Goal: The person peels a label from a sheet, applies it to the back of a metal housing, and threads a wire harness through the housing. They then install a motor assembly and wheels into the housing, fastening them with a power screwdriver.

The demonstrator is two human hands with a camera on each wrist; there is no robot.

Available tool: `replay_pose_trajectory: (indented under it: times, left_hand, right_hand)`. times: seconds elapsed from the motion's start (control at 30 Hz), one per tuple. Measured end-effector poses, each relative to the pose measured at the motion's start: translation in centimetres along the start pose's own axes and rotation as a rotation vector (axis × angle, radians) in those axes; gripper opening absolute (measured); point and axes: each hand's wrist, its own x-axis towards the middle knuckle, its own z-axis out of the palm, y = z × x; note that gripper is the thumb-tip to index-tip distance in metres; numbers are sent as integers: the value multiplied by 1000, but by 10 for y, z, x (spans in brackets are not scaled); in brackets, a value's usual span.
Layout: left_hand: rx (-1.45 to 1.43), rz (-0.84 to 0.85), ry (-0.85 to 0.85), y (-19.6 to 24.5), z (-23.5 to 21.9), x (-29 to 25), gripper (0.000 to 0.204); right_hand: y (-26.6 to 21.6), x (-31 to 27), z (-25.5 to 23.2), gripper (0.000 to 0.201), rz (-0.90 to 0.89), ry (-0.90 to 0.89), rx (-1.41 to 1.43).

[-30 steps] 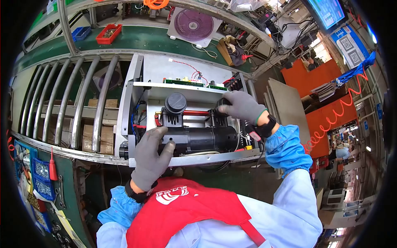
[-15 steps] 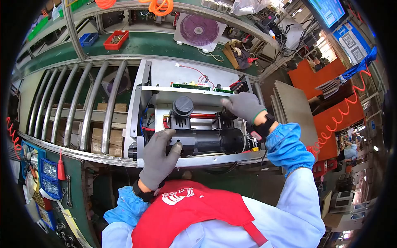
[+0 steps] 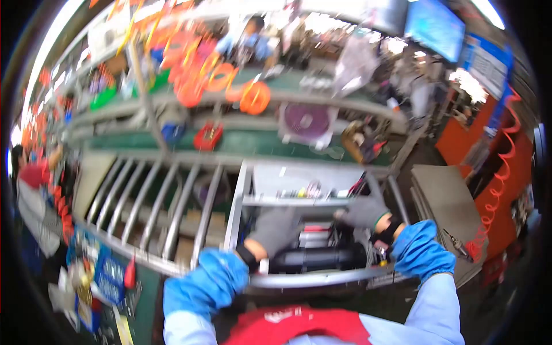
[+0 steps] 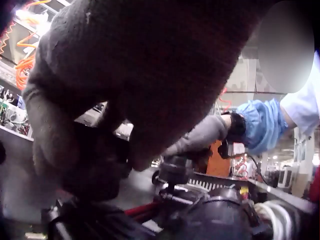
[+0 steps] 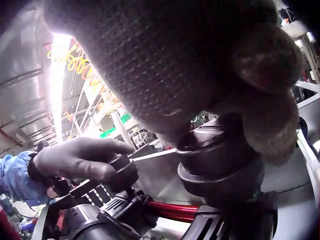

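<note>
A black twin-head compressor (image 3: 319, 260) lies in an open sheet-metal case (image 3: 322, 280), the head view being blurred. My gloved left hand (image 3: 277, 230) reaches over its left end. In the left wrist view, fingers and thumb grip a dark round cap (image 4: 95, 172); the right wrist view shows that left cap (image 5: 126, 172) from the side. My gloved right hand (image 3: 363, 213) is over the other end, its fingers curled round the right round cap (image 5: 220, 172). Between the two heads runs a red tube (image 5: 175, 211).
Metal conveyor rollers (image 3: 154, 210) extend to the left of the case. Behind it stand a purple fan (image 3: 306, 122) and a red parts bin (image 3: 208, 137). Flat boards (image 3: 448, 198) are stacked to the right. Blue trays (image 3: 110, 279) hold small parts at lower left.
The head view has tilted up, showing more of the workshop. My left hand has moved from the compressor's near left side up onto the left cap. My right hand stays at the right cap.
</note>
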Motion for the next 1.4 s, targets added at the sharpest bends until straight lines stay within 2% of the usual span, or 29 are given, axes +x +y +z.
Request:
replay_pose_trajectory:
  times: [0.07, 0.1, 0.13, 0.17, 0.2, 0.27, 0.3, 0.4, 0.43, 0.53, 0.57, 0.63, 0.67, 0.7, 0.73, 0.8, 0.83, 0.87, 0.93, 1.0, 1.07, 1.1, 1.13, 1.17, 1.2, 1.23, 1.27, 1.33, 1.4]
  left_hand:
    - [30, 96, 44, -4, 24, 13, 35]
    - [37, 133, -78, -5, 20, 18, 30]
    - [46, 145, -200, -7, 9, 23, 27]
    - [11, 244, -251, -6, -5, 26, 29]
    - [-30, 323, -310, -10, -15, 24, 33]
    - [-260, 482, -440, -46, 4, 39, 48]
    - [-296, 484, -499, -58, 15, 46, 52]
    - [-94, 416, -279, -23, -3, 34, 56]
    - [60, 327, -215, -6, -12, 30, 65]
    - [198, -161, -517, 30, -23, 33, 63]
    - [275, -168, -461, 28, -13, 31, 54]
    - [169, 70, -421, 13, -11, 31, 42]
    - [113, 185, -403, 1, -11, 30, 37]
    - [3, 417, -434, -20, -4, 38, 38]
    - [-97, 493, -438, -30, 0, 39, 44]
    - [-185, 494, -433, -36, 2, 38, 42]
    - [-115, 490, -282, -16, -8, 29, 39]
    - [-15, 272, -264, 1, -15, 22, 39]
    - [184, -145, -222, 24, -20, 20, 42]
    - [234, -73, -301, 23, -13, 26, 37]
    - [225, 12, -357, 23, -13, 27, 32]
    - [223, 119, -379, 20, -19, 27, 26]
    - [112, 373, -360, -11, -6, 35, 29]
    - [60, 483, -374, -28, 1, 41, 31]
    - [9, 592, -386, -36, 6, 40, 33]
    - [4, 634, -300, -36, 8, 37, 32]
    - [4, 444, -261, -27, 3, 32, 33]
    - [4, 72, -185, 5, -8, 22, 34]
    - [150, -82, -308, 22, -6, 29, 36]
  right_hand:
    - [0, -8, -4, 65, 74, 0, 96]
    - [-3, -17, -14, 61, -37, -31, 66]
    - [4, -10, -2, 52, 58, -45, 95]
    - [2, -29, -24, 61, -59, -89, 94]
    - [12, -17, -9, 63, -249, -104, 6]
    - [20, -6, 13, 71, -336, -146, 10]
    - [17, -11, 18, 48, -296, 11, 84]
    - [2, -26, -4, 53, -14, -49, 124]
    - [-1, -28, -4, 63, 22, -10, 127]
    - [-2, -30, -12, 64, 20, -5, 89]
    - [4, -25, -1, 61, -78, 72, 31]
    - [18, -7, 27, 61, -292, 159, -5]
    - [14, -12, 22, 61, -401, 199, -19]
    - [6, -16, 12, 50, -214, 50, 22]
    - [1, -23, 1, 52, -106, 28, 53]
    - [-6, -29, -7, 57, 109, -11, 123]
    - [3, -18, 5, 65, 82, 24, 140]
    - [5, -16, 4, 65, 110, 11, 164]
    - [3, -36, -13, 61, 26, -16, 103]
    - [30, -16, 36, 58, -472, 390, 30]
    - [22, -14, 37, 53, -374, 291, 125]
    - [18, -12, 34, 53, -237, 209, 122]
    - [7, -21, 16, 54, -105, 121, 116]
    - [-4, -29, 4, 52, 15, 71, 97]
    - [-7, -32, 0, 54, 37, 78, 92]
    - [-6, -27, 0, 48, 73, 59, 122]
    - [-3, -23, -2, 43, 111, 46, 153]
    - [5, -32, -10, 37, -80, 106, 40]
    - [17, -34, -2, 34, -237, 137, 19]
